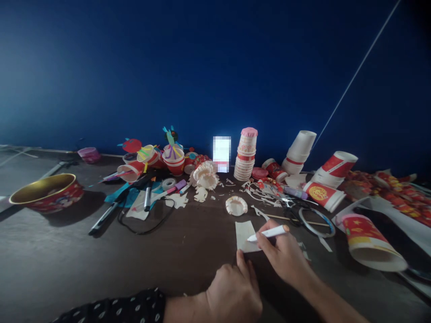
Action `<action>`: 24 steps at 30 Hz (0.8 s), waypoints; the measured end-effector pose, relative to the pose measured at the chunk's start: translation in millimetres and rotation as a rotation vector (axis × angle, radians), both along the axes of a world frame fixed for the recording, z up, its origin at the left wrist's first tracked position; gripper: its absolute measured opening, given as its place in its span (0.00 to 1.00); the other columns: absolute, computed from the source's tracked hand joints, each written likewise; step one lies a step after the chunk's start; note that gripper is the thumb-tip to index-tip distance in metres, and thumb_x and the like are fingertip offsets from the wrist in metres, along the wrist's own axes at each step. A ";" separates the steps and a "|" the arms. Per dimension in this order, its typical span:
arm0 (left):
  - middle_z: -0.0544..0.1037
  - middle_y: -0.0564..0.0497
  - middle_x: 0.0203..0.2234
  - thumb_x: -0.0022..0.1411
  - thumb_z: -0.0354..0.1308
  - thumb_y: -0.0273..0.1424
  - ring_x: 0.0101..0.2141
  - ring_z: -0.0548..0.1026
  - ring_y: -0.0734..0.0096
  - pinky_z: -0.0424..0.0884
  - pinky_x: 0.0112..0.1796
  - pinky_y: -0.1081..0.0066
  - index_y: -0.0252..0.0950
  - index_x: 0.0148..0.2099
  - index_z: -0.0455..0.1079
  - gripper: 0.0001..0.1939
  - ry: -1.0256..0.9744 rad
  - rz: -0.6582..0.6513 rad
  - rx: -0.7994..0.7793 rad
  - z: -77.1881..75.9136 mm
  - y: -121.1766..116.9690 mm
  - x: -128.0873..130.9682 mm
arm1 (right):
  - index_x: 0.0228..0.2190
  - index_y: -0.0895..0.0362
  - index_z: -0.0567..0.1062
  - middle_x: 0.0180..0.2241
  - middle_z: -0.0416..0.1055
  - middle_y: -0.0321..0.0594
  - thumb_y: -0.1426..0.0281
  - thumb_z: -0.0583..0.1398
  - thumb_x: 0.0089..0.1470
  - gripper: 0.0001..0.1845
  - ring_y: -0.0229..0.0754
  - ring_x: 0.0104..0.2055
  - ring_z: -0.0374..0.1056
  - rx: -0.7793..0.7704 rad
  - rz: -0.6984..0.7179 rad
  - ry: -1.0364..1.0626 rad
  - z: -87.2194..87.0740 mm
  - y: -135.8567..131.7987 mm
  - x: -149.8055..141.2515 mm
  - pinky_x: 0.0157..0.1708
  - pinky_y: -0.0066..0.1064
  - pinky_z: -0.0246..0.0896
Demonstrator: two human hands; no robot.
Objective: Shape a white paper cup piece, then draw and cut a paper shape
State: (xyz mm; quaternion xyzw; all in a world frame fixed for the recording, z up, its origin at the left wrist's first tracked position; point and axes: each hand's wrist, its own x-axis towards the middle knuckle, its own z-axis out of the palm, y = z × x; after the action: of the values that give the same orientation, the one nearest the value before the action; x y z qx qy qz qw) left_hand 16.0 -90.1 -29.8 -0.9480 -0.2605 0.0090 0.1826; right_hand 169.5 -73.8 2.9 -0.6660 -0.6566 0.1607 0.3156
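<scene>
- Far left, on the desk (43,251): a red patterned paper bowl with a gold interior (43,189), tilted on its side.
- Lower left edge: a black sleeve with white flecks (114,307), leading to the left hand.
- Left of centre: a black marker pen (104,217) and a loop of black cord (148,228), behind them decorated paper-cup crafts (173,163).
- Centre, rear: a tall stack of paper cups (245,154); in front, a fringed paper-cup rim (236,205) among paper scraps.
- Centre, foreground: the left hand (234,294), fingers extended, fingertips (241,256) against the near edge of a pale paper slip (244,235). Whether they grip it or only press it cannot be told.
- Right of the slip: the right hand (283,255) pinches a white marker pen (269,232), its tip at the slip.
- Spatial relation: the slip lies between the hands, its long axis running roughly away from the person; the right hand is nearer the marked area.
- Far right: black-handled scissors (292,208) and a red-and-yellow paper cup (372,242) on its side.
</scene>
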 end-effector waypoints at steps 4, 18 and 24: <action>0.68 0.20 0.41 0.60 0.48 0.26 0.21 0.74 0.62 0.65 0.16 0.71 0.22 0.53 0.62 0.19 0.009 -0.007 -0.004 0.1 0.2 -0.5 | 0.22 0.54 0.66 0.19 0.69 0.35 0.64 0.50 0.50 0.11 0.38 0.21 0.64 0.010 -0.002 -0.035 2.3 -1.3 -0.7 0.23 0.27 0.55; 0.71 0.24 0.40 0.60 0.46 0.24 0.20 0.73 0.64 0.66 0.16 0.71 0.25 0.55 0.59 0.20 -0.013 0.053 0.042 -4.0 -0.2 2.5 | 0.24 0.54 0.64 0.21 0.71 0.35 0.61 0.50 0.52 0.11 0.39 0.22 0.68 -0.021 -0.034 0.171 -1.9 0.5 10.2 0.24 0.28 0.60; 0.70 0.29 0.41 0.60 0.46 0.23 0.21 0.74 0.66 0.68 0.17 0.71 0.24 0.56 0.57 0.21 0.041 0.095 -0.086 9.6 3.6 4.9 | 0.25 0.54 0.64 0.22 0.70 0.37 0.62 0.50 0.53 0.11 0.40 0.24 0.68 -0.017 0.004 0.096 -0.8 -1.8 8.9 0.24 0.27 0.60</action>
State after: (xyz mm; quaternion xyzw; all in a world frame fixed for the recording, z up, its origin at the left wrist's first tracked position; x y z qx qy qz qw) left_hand 20.8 -86.5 -20.2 -0.9411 -0.3009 0.0485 0.1464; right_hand 178.4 -75.6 2.1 -0.6586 -0.6407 0.1988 0.3408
